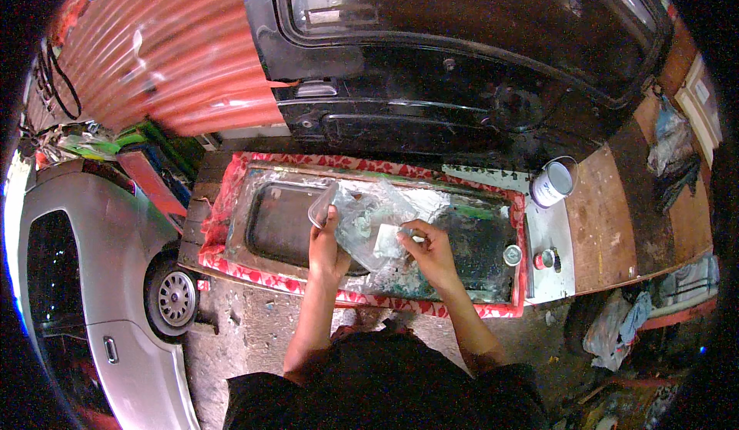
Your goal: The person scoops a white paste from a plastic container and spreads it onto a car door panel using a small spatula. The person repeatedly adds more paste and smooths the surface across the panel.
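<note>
Over a panel (477,254), hands (328,254) hold a smeared clear container (354,213) and white square (386,240).

Bench (604,234) bears patterned cloth (222,220); white can (551,184); tin (543,260).

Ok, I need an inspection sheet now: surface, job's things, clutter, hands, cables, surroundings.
Surface: patterned cloth on the bench, stained panel lying on it.
Job's things: clear tub and white piece, held over the panel.
Clutter: paint can and small tin on the bench; cup at the panel's right end.
Hands: left hand grips the tub; right hand pinches the white piece.
Cables: dark loops, apparently cable, far left.
Surroundings: silver car left; black vehicle and red corrugated sheet ahead.
</note>
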Demonstrator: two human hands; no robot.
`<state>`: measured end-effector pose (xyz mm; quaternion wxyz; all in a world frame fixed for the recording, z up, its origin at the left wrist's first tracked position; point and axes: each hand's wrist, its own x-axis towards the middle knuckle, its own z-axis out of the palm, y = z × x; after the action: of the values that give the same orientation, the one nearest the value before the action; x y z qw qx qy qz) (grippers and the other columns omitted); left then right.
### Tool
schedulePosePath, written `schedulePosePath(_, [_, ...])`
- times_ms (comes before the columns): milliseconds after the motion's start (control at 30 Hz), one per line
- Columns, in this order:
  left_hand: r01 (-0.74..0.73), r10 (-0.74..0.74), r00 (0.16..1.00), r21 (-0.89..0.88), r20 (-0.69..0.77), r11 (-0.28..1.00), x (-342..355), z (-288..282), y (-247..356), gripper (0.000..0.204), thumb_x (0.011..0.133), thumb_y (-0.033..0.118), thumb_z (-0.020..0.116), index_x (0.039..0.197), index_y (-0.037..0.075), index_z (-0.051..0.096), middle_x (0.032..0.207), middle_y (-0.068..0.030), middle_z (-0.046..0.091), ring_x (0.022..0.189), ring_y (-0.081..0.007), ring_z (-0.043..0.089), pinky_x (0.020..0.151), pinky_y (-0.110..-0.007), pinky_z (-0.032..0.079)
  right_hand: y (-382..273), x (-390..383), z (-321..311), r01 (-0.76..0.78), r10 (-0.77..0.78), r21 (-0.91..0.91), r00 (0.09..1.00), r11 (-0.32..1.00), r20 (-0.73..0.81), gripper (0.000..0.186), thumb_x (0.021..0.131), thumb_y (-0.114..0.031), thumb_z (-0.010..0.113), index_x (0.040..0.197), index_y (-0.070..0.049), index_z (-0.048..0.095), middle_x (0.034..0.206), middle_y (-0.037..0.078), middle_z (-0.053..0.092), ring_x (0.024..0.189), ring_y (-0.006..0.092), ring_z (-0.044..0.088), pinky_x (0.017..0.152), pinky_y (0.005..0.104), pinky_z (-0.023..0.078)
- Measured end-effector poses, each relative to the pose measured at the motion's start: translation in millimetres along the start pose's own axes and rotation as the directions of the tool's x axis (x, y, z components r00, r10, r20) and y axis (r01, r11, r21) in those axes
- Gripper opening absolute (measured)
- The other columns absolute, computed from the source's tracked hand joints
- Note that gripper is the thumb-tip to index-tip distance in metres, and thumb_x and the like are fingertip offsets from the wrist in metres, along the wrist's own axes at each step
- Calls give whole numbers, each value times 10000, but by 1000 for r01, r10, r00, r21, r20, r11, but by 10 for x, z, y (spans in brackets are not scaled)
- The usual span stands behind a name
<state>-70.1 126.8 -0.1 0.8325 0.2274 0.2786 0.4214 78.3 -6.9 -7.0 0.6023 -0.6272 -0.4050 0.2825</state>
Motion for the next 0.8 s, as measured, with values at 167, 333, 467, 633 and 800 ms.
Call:
schedulePosePath(167, [-10, 9, 1000, -44, -15, 999, -33, -37, -132, 361, 1025, 273, 547, 1325, 74, 524, 1239, -87, 625, 1107, -264, 629, 918, -468, 543, -282, 55, 77, 218, -305, -472, 946, 854, -114, 196, 894, -113, 687, 1074, -37, 679, 1055, 149, 714, 830, 281, 714, 757, 373, 579])
schedulePosePath(333, [-28, 28, 1000, -28, -10, 999, -87, 66, -209, 381, 1030, 299, 525, 1352, 96, 521, 1263, -86, 630, 1127, -277, 630, 936, -466, 534, -38, -70, 196, 581, -553, -583, 794, 568, 253, 332, 823, -38, 645, 1154, -55, 652, 1173, 137, 674, 1063, 330, 630, 976, 446, 491])
schedulePosePath(467, [-39, 40, 999, -29, 27, 999, -152, 123, -140, 371, 1037, 289, 511, 1349, 89, 520, 1257, -91, 629, 1119, -279, 634, 922, -460, 545, -153, -201, 228, 586, -502, -573, 803, 573, 320, 362, 794, -63, 662, 1155, -53, 654, 1131, 118, 681, 1013, 317, 624, 937, 430, 500])
schedulePosePath(633, [-26, 26, 1000, -33, 6, 999, -162, 98, -119, 367, 1037, 283, 512, 1342, 78, 521, 1234, -97, 636, 1108, -282, 639, 920, -463, 548, -258, -231, 97, 390, -348, -462, 921, 797, 176, 183, 879, -80, 698, 1058, -41, 708, 985, 125, 725, 846, 302, 674, 783, 377, 547])
schedulePosePath(800, [36, -37, 999, 15, 38, 999, -175, 64, -73, 373, 1026, 285, 540, 1333, 75, 535, 1238, -91, 634, 1109, -263, 636, 925, -447, 545, -513, 13, -59, 282, -314, -435, 950, 855, -2, 147, 900, -95, 683, 1021, -15, 705, 1001, 159, 726, 869, 312, 712, 783, 353, 549])
